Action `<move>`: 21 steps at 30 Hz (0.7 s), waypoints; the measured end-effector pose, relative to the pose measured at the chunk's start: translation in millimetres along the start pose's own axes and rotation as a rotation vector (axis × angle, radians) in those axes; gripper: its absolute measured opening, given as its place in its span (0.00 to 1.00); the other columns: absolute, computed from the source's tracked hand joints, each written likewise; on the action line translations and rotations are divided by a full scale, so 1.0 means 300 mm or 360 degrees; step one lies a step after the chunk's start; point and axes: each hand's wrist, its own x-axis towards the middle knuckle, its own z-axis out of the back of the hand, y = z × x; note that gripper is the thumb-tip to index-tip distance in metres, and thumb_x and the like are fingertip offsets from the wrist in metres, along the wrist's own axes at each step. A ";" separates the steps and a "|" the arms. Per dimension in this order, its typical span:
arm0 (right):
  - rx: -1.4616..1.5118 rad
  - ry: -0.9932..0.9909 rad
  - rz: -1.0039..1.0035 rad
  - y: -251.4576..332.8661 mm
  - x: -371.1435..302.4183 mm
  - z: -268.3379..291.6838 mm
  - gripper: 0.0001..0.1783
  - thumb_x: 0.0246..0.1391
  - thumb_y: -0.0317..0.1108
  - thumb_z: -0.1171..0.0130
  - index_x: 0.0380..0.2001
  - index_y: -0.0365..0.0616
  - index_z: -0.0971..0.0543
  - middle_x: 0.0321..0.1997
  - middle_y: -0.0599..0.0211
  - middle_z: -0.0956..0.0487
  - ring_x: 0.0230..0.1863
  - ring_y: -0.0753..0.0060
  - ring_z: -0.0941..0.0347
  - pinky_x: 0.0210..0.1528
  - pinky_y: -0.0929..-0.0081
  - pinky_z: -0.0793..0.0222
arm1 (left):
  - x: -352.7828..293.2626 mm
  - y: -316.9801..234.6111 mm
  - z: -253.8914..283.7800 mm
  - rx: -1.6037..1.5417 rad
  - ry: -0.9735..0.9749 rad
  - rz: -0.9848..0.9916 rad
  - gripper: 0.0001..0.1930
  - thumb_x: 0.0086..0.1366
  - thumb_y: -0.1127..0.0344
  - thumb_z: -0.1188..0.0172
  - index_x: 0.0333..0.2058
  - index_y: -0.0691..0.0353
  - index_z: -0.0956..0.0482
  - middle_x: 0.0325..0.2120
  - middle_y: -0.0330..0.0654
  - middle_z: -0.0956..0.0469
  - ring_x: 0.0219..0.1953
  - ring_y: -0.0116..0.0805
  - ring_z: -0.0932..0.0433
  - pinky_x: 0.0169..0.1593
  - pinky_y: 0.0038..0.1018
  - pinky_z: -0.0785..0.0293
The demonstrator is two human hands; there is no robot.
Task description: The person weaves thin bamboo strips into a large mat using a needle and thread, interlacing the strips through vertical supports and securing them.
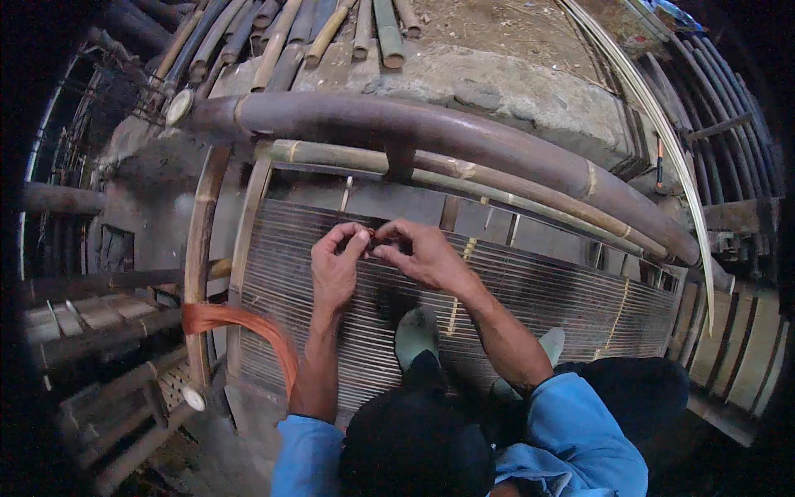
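My left hand [338, 258] and my right hand [421, 253] are close together over the far left part of a slatted panel [331, 319]. Thumb and fingers of each are pinched. Between the fingertips shows a small bit of reddish-orange strand [370, 234], partly hidden by the fingers. The panel is made of thin parallel strips, crossed by pale yellow lashing [460, 286] right of my right hand. Left of my left forearm, a bundle of orange strands [240, 319] is looped on an upright bamboo post and hangs down behind the arm.
A thick bamboo pole [414, 116] and a thinner bamboo rail [331, 155] run along the panel's far side. Cut bamboo poles [389, 41] lie beyond a concrete ledge [530, 91]. Long pale strips [662, 116] arch down at the right. My feet [416, 333] are at the panel.
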 end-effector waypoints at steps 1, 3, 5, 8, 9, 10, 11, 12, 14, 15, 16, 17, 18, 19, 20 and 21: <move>-0.0103 0.0090 -0.0130 0.019 0.004 0.023 0.16 0.56 0.36 0.32 0.42 0.37 0.21 0.32 0.66 0.20 0.32 0.78 0.28 0.35 0.76 0.31 | -0.003 0.008 0.011 -0.0003 -0.0015 0.0018 0.08 0.69 0.68 0.41 0.38 0.69 0.21 0.28 0.33 0.24 0.32 0.22 0.28 0.38 0.21 0.31; -0.0117 0.0071 -0.0202 0.087 -0.004 0.066 0.17 0.60 0.42 0.35 0.26 0.38 0.17 0.27 0.72 0.23 0.28 0.83 0.35 0.30 0.79 0.39 | 0.000 0.022 0.017 -0.0086 0.0057 0.0051 0.08 0.67 0.69 0.41 0.38 0.69 0.21 0.30 0.32 0.23 0.32 0.21 0.28 0.39 0.21 0.30; -0.0008 0.0037 -0.0091 0.065 0.000 0.108 0.19 0.60 0.45 0.36 0.27 0.38 0.17 0.26 0.68 0.23 0.27 0.79 0.33 0.31 0.74 0.37 | -0.007 0.026 0.000 0.0024 0.0034 0.0010 0.07 0.67 0.70 0.41 0.38 0.69 0.22 0.30 0.33 0.22 0.33 0.22 0.27 0.40 0.21 0.29; 0.0310 -0.0006 0.0169 0.044 0.018 0.117 0.23 0.63 0.49 0.40 0.29 0.38 0.16 0.25 0.71 0.24 0.27 0.77 0.32 0.34 0.75 0.35 | -0.001 0.012 -0.023 0.0360 -0.0061 -0.0408 0.06 0.66 0.71 0.43 0.37 0.69 0.22 0.31 0.37 0.20 0.34 0.24 0.26 0.43 0.23 0.28; 0.0636 -0.0037 0.0161 0.065 0.021 0.107 0.24 0.65 0.50 0.42 0.29 0.37 0.16 0.24 0.72 0.26 0.27 0.78 0.33 0.34 0.76 0.36 | 0.003 0.012 -0.027 0.0571 -0.0127 -0.0773 0.06 0.66 0.72 0.44 0.37 0.69 0.22 0.32 0.39 0.20 0.35 0.26 0.24 0.45 0.24 0.28; 0.0800 -0.0051 0.0156 0.066 0.019 0.103 0.25 0.65 0.51 0.43 0.29 0.37 0.17 0.23 0.72 0.27 0.27 0.78 0.34 0.34 0.77 0.37 | 0.005 0.010 -0.027 0.0573 -0.0129 -0.0773 0.06 0.66 0.72 0.44 0.37 0.69 0.22 0.32 0.39 0.20 0.35 0.26 0.24 0.45 0.24 0.28; 0.0964 -0.0065 0.0153 0.067 0.015 0.097 0.25 0.66 0.51 0.44 0.30 0.37 0.17 0.23 0.73 0.28 0.26 0.78 0.34 0.34 0.77 0.37 | 0.006 0.008 -0.025 0.0678 -0.0170 -0.0873 0.05 0.66 0.73 0.44 0.37 0.68 0.23 0.31 0.41 0.20 0.35 0.28 0.23 0.44 0.25 0.27; 0.1164 0.0003 0.0038 0.055 0.004 0.114 0.26 0.67 0.52 0.47 0.29 0.38 0.18 0.22 0.74 0.30 0.26 0.79 0.36 0.33 0.78 0.39 | 0.010 -0.003 -0.035 0.0771 -0.0206 -0.0983 0.04 0.66 0.73 0.45 0.36 0.68 0.23 0.30 0.43 0.20 0.35 0.29 0.22 0.44 0.26 0.26; 0.1358 0.0052 -0.0087 0.045 -0.009 0.134 0.27 0.69 0.52 0.49 0.28 0.38 0.20 0.21 0.75 0.32 0.25 0.81 0.38 0.32 0.78 0.40 | -0.017 -0.058 -0.091 0.0567 -0.0099 -0.0735 0.04 0.66 0.74 0.45 0.36 0.68 0.24 0.29 0.43 0.20 0.35 0.30 0.21 0.43 0.27 0.25; 0.1646 0.0164 -0.0036 0.076 -0.002 0.128 0.27 0.70 0.51 0.52 0.22 0.41 0.27 0.23 0.69 0.29 0.29 0.76 0.34 0.37 0.75 0.38 | -0.033 -0.084 -0.096 0.0389 -0.0014 -0.0493 0.03 0.65 0.74 0.45 0.37 0.68 0.24 0.28 0.44 0.20 0.34 0.31 0.20 0.41 0.27 0.24; 0.1930 0.0277 0.0018 0.103 0.001 0.127 0.29 0.71 0.50 0.55 0.17 0.45 0.33 0.24 0.63 0.26 0.32 0.70 0.31 0.41 0.72 0.35 | -0.037 -0.083 -0.093 0.0391 -0.0011 -0.0503 0.03 0.65 0.74 0.45 0.37 0.68 0.24 0.28 0.44 0.20 0.34 0.31 0.20 0.41 0.27 0.24; 0.1927 0.0274 0.0029 0.119 -0.004 0.132 0.29 0.71 0.50 0.55 0.17 0.45 0.33 0.24 0.63 0.26 0.32 0.70 0.31 0.41 0.72 0.35 | -0.039 -0.078 -0.093 0.0427 0.0044 -0.0519 0.04 0.66 0.75 0.45 0.37 0.67 0.25 0.27 0.44 0.20 0.33 0.31 0.20 0.40 0.27 0.24; 0.1848 0.0180 0.0035 0.139 -0.011 0.134 0.29 0.72 0.50 0.55 0.18 0.45 0.33 0.24 0.65 0.26 0.30 0.73 0.32 0.37 0.73 0.36 | -0.040 -0.071 -0.091 0.0465 0.0095 -0.0535 0.04 0.66 0.75 0.45 0.38 0.67 0.25 0.27 0.44 0.20 0.32 0.31 0.20 0.38 0.27 0.24; 0.1769 0.0085 0.0042 0.161 -0.021 0.137 0.28 0.72 0.49 0.55 0.19 0.44 0.32 0.23 0.66 0.27 0.28 0.76 0.33 0.33 0.74 0.38 | -0.043 -0.067 -0.090 0.0466 0.0096 -0.0547 0.04 0.66 0.75 0.45 0.38 0.67 0.25 0.27 0.44 0.20 0.32 0.31 0.20 0.38 0.27 0.24; 0.1765 0.0085 0.0054 0.188 -0.041 0.141 0.28 0.72 0.49 0.55 0.19 0.44 0.32 0.23 0.66 0.27 0.28 0.76 0.33 0.33 0.74 0.38 | -0.045 -0.063 -0.090 0.0513 0.0107 -0.0618 0.04 0.65 0.75 0.45 0.38 0.67 0.25 0.27 0.45 0.21 0.31 0.32 0.21 0.38 0.28 0.24; 0.1142 -0.0063 0.0019 0.246 -0.071 0.139 0.27 0.72 0.48 0.55 0.20 0.43 0.31 0.21 0.69 0.29 0.26 0.78 0.35 0.30 0.75 0.40 | -0.055 -0.061 -0.085 0.0567 0.0114 -0.0684 0.04 0.65 0.75 0.44 0.38 0.67 0.25 0.27 0.45 0.22 0.30 0.34 0.21 0.37 0.29 0.25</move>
